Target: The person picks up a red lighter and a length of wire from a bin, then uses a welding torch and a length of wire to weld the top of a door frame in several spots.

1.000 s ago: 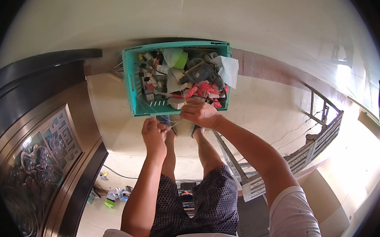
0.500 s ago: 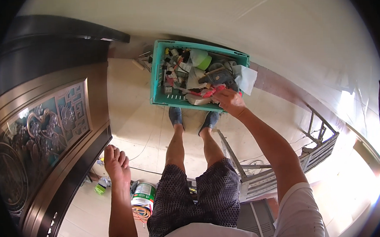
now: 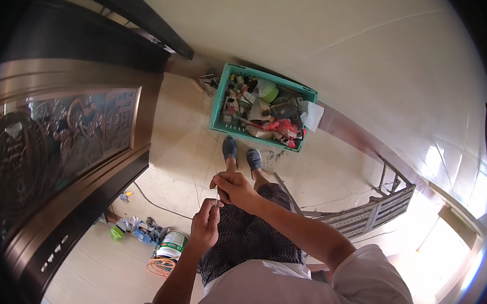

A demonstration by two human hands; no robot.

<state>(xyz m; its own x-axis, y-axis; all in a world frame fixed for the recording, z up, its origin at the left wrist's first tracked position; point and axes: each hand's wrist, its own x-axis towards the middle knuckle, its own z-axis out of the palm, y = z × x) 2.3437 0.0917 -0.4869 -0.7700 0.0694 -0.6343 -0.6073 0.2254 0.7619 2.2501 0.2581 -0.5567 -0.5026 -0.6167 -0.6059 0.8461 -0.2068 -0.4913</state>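
Note:
My hands have come together in front of my shorts, both with fingers closed. A thin, wire-like piece [image 3: 217,194] spans the small gap between them. My right hand [image 3: 235,191] pinches its upper part, and my left hand [image 3: 205,226], lower and to the left, grips the lower end. Most of the piece is hidden by the fingers, so its exact kind does not show. Beyond my feet, a green plastic crate [image 3: 215,116] stands on the floor. Mixed tools and small parts fill it, with a red plastic bag [image 3: 286,129] near its front right corner.
A stepladder [image 3: 368,214] lies to the right. On the left is a dark door with an ornate panel [image 3: 71,128]. A white and green bucket [image 3: 172,244] with orange cord [image 3: 159,266] stands at lower left. A dark cable [image 3: 161,202] crosses the floor. The wall [image 3: 359,47] rises behind the crate.
My right hand has left the crate and drawn back toward my body. My left hand has moved right to meet it. The view has turned, and my feet stand closer together.

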